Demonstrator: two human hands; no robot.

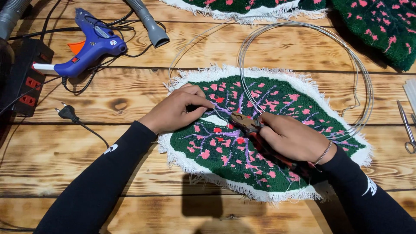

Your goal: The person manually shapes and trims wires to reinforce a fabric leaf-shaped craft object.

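Observation:
A leaf-shaped tufted rug piece (260, 143), green with pink flecks, purple veins and a white fringed border, lies on the wooden table (86, 164). My left hand (177, 108) rests on its left side and pinches the end of a thin metal wire (303, 30) against it. My right hand (290, 138) grips pliers (243, 122) with red handles, whose jaws meet the wire near the leaf's middle. The wire coils in a large loop over the rug's upper right.
A blue hot glue gun (91, 43) with tangled black cable lies at the upper left beside a black power strip (21, 73) and a loose plug (67, 112). Grey hoses (147, 21) reach in from the top. More green-pink rug pieces (381, 26) lie at the top right. Scissors (407, 128) sit at the right edge.

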